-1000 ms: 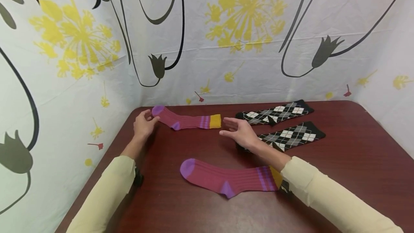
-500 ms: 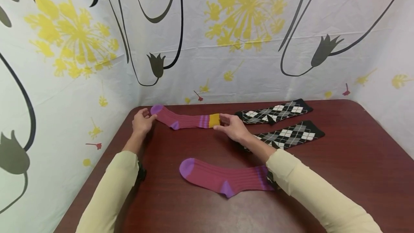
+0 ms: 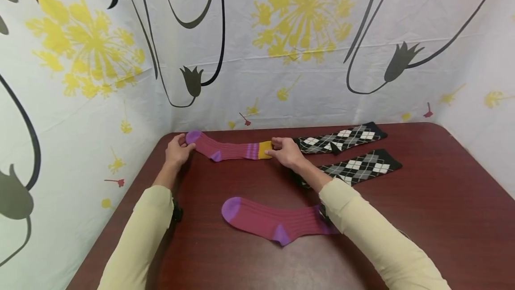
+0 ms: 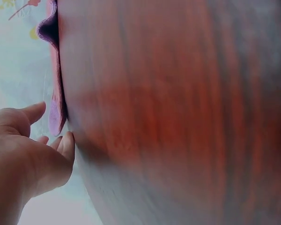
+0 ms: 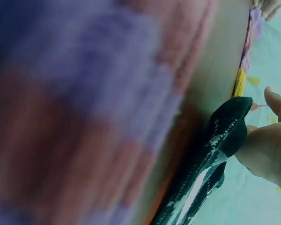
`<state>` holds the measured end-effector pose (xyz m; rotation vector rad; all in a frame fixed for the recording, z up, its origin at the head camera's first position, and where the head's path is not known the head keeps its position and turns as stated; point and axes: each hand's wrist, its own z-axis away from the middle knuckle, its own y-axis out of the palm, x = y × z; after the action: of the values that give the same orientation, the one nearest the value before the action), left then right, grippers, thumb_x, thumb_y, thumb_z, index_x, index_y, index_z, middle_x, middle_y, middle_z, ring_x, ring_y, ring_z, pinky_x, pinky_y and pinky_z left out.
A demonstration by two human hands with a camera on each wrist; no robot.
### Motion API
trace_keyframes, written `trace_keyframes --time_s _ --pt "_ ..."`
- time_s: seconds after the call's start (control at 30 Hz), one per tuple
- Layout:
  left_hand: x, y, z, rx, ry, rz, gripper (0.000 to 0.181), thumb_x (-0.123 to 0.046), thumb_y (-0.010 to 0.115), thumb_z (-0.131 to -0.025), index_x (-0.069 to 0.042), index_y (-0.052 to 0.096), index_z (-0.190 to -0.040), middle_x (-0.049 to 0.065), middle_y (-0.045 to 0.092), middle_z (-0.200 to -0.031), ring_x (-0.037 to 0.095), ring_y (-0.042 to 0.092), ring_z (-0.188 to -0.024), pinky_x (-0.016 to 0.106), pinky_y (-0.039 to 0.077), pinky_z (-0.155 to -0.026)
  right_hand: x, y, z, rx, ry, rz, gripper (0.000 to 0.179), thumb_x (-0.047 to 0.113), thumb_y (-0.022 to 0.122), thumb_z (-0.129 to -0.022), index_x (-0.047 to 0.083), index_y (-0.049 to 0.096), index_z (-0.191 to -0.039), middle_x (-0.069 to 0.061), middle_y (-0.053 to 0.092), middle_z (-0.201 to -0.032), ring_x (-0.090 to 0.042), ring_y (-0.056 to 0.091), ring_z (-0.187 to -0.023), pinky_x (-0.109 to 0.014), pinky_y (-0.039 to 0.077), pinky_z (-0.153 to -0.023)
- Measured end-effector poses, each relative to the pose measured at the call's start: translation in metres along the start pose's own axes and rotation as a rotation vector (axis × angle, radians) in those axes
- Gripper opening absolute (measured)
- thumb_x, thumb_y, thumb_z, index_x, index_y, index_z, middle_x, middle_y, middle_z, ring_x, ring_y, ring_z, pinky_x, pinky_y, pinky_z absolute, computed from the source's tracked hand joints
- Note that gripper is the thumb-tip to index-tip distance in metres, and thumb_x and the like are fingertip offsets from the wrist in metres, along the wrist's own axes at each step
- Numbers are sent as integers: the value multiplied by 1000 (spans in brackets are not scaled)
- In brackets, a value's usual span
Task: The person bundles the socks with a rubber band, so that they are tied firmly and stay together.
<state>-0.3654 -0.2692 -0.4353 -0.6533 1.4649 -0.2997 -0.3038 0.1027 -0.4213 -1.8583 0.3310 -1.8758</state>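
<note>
In the head view a maroon sock (image 3: 231, 150) with purple toe and heel and a yellow cuff lies along the far left of the table. My left hand (image 3: 177, 150) is at its toe; in the left wrist view, thumb and fingers stand apart on either side of the purple toe (image 4: 56, 115). Over at the yellow cuff (image 3: 264, 150) is my right hand (image 3: 287, 152), its thumb overlapping the cuff. In the right wrist view the thumb is raised, and the other fingers are mostly hidden. A matching sock (image 3: 269, 220) lies nearer, its cuff covered by my right sleeve.
Two black, grey and white argyle socks lie to the right, a farther one (image 3: 342, 140) and a nearer one (image 3: 362, 167), partly behind my right arm. The dark red table (image 3: 434, 200) meets a patterned cloth (image 3: 241, 57) along its back edge.
My right hand has moved left from beside the argyle socks to the yellow cuff. The left hand has stayed at the toe. My right sleeve now covers more of the near sock.
</note>
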Motion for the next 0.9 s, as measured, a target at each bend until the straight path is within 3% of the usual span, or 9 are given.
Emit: trace_keyframes --time_s 0.47,0.7,0.9 --pt "0 -1 -2 20 16 -9 61 -16 72 -102 4 48 -155 23 54 -154 35 55 -141 44 43 -117 7 8 -13 -34 32 41 53 13 63 -109 -5 46 -156 -23 49 -159 -35 48 -146 -45 45 -115" --pt "0 -2 -1 33 8 10 61 -15 72 -103 4 48 -155 23 54 -154 34 55 -141 43 43 -116 6 9 -18 -49 50 82 47 15 63 -109 -2 55 -152 -20 54 -156 -34 51 -142 -45 46 -114" --pt "1 -1 -1 14 5 2 56 -16 73 -102 4 54 -151 25 62 -144 34 60 -135 44 45 -115 5 10 -16 -101 71 84 40 14 66 -107 1 64 -144 -19 61 -148 -35 54 -139 -46 48 -111"
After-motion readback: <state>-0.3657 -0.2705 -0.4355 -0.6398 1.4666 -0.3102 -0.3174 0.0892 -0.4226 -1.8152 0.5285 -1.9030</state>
